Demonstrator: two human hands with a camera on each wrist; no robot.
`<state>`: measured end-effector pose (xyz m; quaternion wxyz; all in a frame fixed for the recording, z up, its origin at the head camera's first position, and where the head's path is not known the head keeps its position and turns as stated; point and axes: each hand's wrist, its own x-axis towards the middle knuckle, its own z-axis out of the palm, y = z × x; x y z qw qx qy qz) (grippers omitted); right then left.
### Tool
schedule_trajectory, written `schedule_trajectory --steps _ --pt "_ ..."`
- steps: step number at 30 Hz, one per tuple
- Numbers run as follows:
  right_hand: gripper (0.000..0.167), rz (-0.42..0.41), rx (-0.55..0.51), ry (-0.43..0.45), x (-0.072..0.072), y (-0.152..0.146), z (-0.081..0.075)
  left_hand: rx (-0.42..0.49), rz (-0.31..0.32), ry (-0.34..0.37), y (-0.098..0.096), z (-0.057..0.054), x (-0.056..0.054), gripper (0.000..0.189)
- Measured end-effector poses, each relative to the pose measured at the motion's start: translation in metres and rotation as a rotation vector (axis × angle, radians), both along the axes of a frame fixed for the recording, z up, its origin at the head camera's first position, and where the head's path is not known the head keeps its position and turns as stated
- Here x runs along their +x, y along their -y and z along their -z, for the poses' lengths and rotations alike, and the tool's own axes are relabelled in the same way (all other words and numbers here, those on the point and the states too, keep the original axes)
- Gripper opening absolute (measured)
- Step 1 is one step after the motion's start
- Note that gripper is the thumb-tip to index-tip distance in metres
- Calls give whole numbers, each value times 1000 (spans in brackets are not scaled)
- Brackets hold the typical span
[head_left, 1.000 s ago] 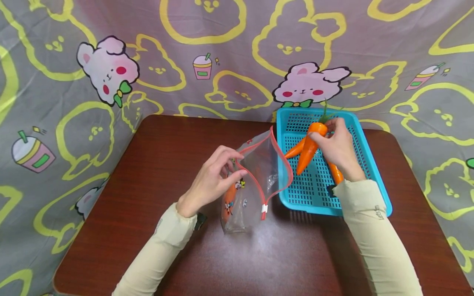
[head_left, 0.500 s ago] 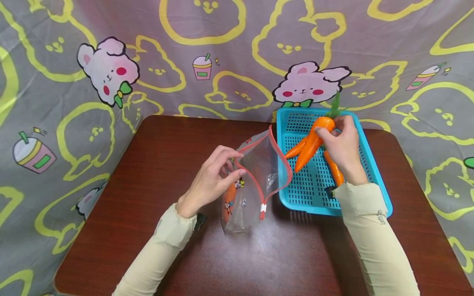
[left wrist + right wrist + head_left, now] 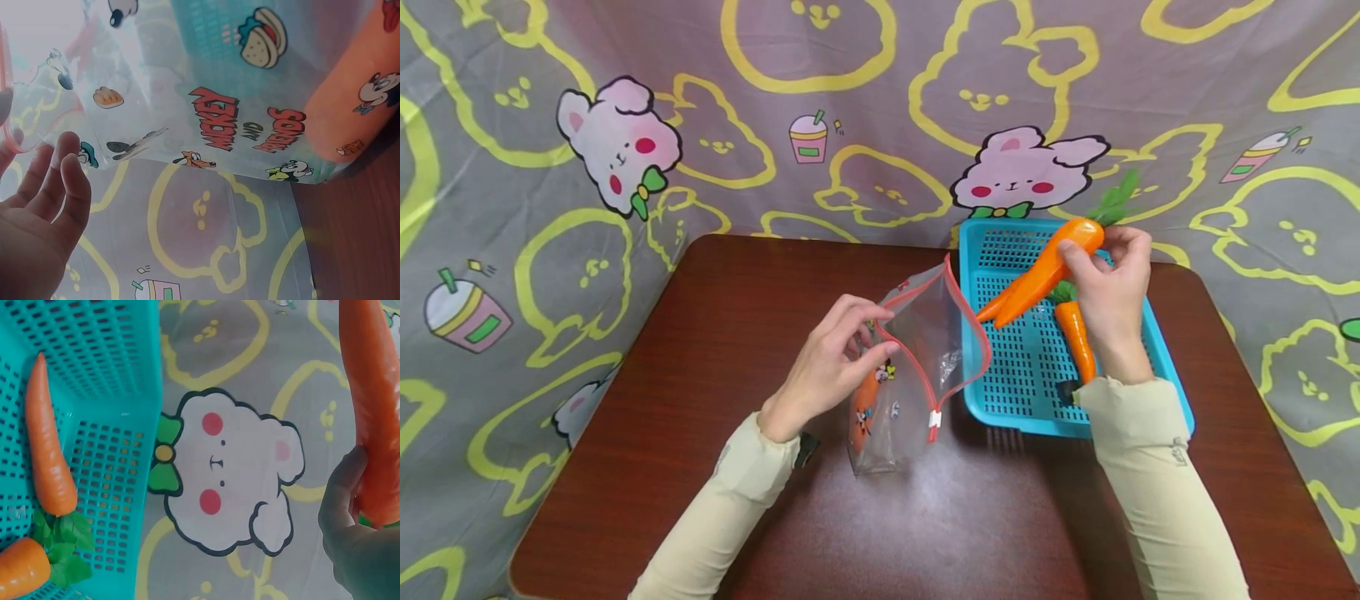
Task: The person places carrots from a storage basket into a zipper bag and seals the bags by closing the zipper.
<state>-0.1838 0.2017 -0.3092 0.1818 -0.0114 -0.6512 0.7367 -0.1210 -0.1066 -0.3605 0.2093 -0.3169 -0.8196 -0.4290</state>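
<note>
My right hand (image 3: 1112, 283) grips an orange carrot (image 3: 1052, 267) near its leafy green top, tilted above the blue basket (image 3: 1161, 358), tip pointing down and left. The right wrist view shows this carrot (image 3: 378, 394) upright along the right edge. Two other carrots lie in the basket: one (image 3: 1077, 342) at the right, another (image 3: 47, 450) mostly covered by the held one in the head view. My left hand (image 3: 827, 358) pinches the near rim of a clear zip bag (image 3: 910, 417) with red edging, its mouth gaping toward the basket. Inside the bag rests an orange thing (image 3: 350, 106), partly hidden by printed cartoons.
Both bag and basket stand on a dark reddish-brown table (image 3: 715, 333). A grey cloth (image 3: 880, 100) with yellow outlines and rabbit faces hangs along the back and sides. A white slider (image 3: 935, 419) sits at the bag's near corner.
My right hand has lifted the carrot up and right, and its leafy end now leans farther right. More of the carrot at the basket's right shows. The left hand and bag stay nearly still.
</note>
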Motion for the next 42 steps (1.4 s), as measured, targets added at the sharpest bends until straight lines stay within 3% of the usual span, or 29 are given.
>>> schedule_trajectory --steps 8,15,23,29,42 --pt "39 -29 -116 -62 6 4 -3 6 -23 -2 -3 0 -1 33" --pt "34 -28 -125 -153 10 10 -5 10 -24 2 -5 0 -2 34" --pt "32 -70 -123 -186 16 18 -5 6 -27 -2 -4 0 -2 33" --pt "32 -90 -30 -198 21 26 -3 5 -28 -2 -3 0 -2 33" --pt "31 -68 287 -151 34 46 3 1 -29 10 -3 0 -1 34"
